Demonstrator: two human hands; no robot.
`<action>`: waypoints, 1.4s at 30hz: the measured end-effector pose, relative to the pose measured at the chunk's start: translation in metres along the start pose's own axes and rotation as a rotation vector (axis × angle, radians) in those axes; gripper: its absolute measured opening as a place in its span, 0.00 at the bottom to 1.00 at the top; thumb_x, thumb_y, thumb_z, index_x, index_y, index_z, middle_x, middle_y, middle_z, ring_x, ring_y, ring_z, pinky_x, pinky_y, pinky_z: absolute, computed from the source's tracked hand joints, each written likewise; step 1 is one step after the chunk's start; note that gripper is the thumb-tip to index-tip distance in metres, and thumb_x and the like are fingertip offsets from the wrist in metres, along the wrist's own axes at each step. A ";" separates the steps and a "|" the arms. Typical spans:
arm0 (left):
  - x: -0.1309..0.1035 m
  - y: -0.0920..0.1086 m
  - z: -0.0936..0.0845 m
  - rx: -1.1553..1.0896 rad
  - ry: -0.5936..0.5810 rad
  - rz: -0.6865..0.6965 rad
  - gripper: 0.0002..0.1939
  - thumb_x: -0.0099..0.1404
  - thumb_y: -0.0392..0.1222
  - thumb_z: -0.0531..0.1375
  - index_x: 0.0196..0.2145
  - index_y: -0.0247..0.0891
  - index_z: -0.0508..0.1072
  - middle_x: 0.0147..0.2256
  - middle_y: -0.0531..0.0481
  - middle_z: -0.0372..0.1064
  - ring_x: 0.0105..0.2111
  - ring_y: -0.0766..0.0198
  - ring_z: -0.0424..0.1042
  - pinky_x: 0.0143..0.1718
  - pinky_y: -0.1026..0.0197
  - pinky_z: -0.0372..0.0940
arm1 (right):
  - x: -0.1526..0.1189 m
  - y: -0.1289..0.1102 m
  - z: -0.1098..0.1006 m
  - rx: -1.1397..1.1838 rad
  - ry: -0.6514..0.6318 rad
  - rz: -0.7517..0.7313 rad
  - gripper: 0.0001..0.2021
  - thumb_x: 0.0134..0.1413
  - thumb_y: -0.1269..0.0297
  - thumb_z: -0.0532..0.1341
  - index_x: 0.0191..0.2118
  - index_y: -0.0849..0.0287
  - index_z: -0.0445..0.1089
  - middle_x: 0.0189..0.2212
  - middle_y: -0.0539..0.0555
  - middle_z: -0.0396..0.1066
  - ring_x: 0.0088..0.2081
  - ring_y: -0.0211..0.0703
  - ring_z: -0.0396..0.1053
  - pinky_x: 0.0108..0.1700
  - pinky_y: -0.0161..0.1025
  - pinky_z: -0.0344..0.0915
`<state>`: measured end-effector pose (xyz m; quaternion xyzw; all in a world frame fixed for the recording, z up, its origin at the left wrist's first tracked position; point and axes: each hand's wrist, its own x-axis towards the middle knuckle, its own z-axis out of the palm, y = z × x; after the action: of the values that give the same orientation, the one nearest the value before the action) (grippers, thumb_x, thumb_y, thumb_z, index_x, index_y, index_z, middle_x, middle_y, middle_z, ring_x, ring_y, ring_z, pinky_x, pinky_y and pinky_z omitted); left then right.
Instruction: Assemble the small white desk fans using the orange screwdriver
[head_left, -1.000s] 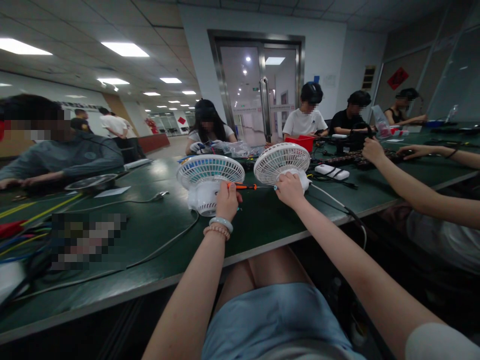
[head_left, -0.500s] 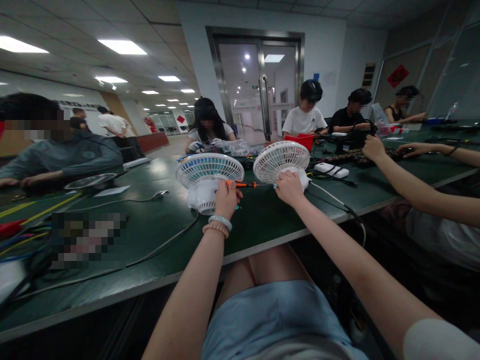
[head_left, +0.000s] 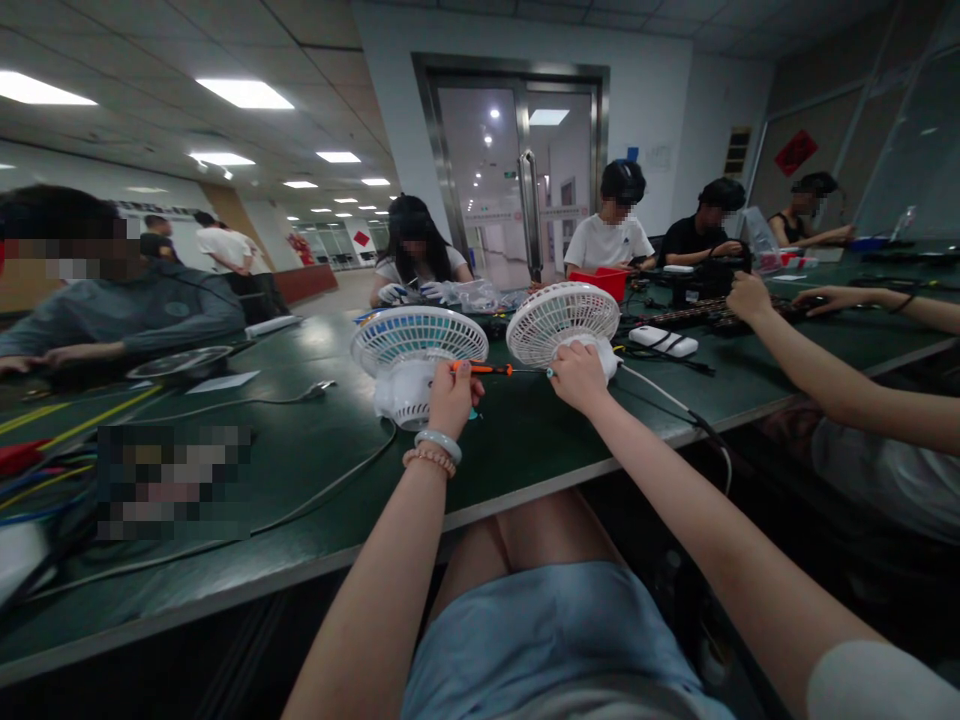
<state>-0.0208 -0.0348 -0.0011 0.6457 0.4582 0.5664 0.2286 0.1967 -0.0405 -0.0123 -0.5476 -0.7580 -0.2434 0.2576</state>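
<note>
My left hand (head_left: 451, 396) is closed around the orange-and-black handle of a screwdriver (head_left: 486, 369). Its thin shaft points right, and the tip reaches the fingers of my right hand (head_left: 579, 374). That hand is closed on the white housing of the right-hand fan (head_left: 562, 315), whose round slatted grille faces away from me. Beside my left hand stands a second white fan (head_left: 409, 340), on the left; I cannot tell whether the hand touches it. My right fingertips partly cover the spot where the shaft ends.
A grey cable (head_left: 330, 488) runs across the green table (head_left: 300, 440) to the left. White and black cables lie right of the fans, near a white power adapter (head_left: 664, 341). A red bin (head_left: 600, 283) stands behind. Co-workers sit around; a neighbour's arms (head_left: 817, 365) reach in from the right.
Both fans stay in place. My left hand and wrist have shifted very slightly, with the screwdriver still between the two hands. The right hand looks unchanged.
</note>
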 end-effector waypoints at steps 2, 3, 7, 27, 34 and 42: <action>0.000 0.000 0.000 -0.008 0.000 0.003 0.12 0.63 0.51 0.48 0.32 0.39 0.57 0.17 0.59 0.61 0.13 0.73 0.58 0.15 0.70 0.53 | 0.000 0.000 0.000 -0.002 0.000 0.002 0.13 0.54 0.66 0.52 0.34 0.62 0.73 0.39 0.59 0.68 0.43 0.50 0.56 0.43 0.46 0.49; 0.000 0.000 0.000 -0.011 -0.003 0.006 0.12 0.63 0.51 0.48 0.32 0.39 0.57 0.17 0.59 0.61 0.13 0.73 0.58 0.15 0.70 0.53 | 0.000 0.000 0.000 -0.002 -0.002 0.004 0.13 0.54 0.66 0.52 0.34 0.62 0.73 0.39 0.60 0.68 0.43 0.50 0.56 0.43 0.46 0.49; -0.001 0.001 -0.001 -0.012 -0.007 0.011 0.12 0.63 0.51 0.49 0.32 0.39 0.57 0.17 0.59 0.61 0.13 0.73 0.59 0.15 0.70 0.53 | 0.000 0.000 -0.001 0.000 -0.015 0.010 0.13 0.54 0.66 0.52 0.34 0.62 0.73 0.40 0.60 0.67 0.44 0.50 0.56 0.43 0.47 0.48; 0.000 -0.002 0.000 0.105 0.027 0.014 0.12 0.63 0.51 0.47 0.31 0.40 0.56 0.17 0.58 0.61 0.14 0.71 0.59 0.16 0.68 0.54 | 0.000 0.001 0.002 -0.017 0.018 -0.003 0.12 0.53 0.65 0.53 0.33 0.61 0.73 0.39 0.59 0.67 0.43 0.50 0.56 0.42 0.47 0.48; 0.002 -0.007 0.000 0.192 0.018 0.018 0.14 0.64 0.53 0.45 0.31 0.40 0.56 0.18 0.56 0.62 0.14 0.69 0.60 0.16 0.66 0.54 | 0.000 0.001 0.002 -0.018 0.010 -0.001 0.12 0.53 0.65 0.53 0.33 0.61 0.73 0.38 0.59 0.68 0.43 0.50 0.56 0.42 0.46 0.49; 0.000 -0.012 0.001 0.234 0.010 0.056 0.17 0.65 0.55 0.42 0.35 0.39 0.58 0.19 0.54 0.62 0.14 0.68 0.60 0.17 0.63 0.54 | 0.000 0.000 0.001 -0.006 0.009 -0.001 0.12 0.53 0.65 0.53 0.33 0.61 0.73 0.38 0.59 0.68 0.43 0.50 0.56 0.42 0.46 0.48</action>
<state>-0.0240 -0.0291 -0.0108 0.6776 0.5042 0.5185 0.1333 0.1969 -0.0400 -0.0133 -0.5470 -0.7563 -0.2481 0.2592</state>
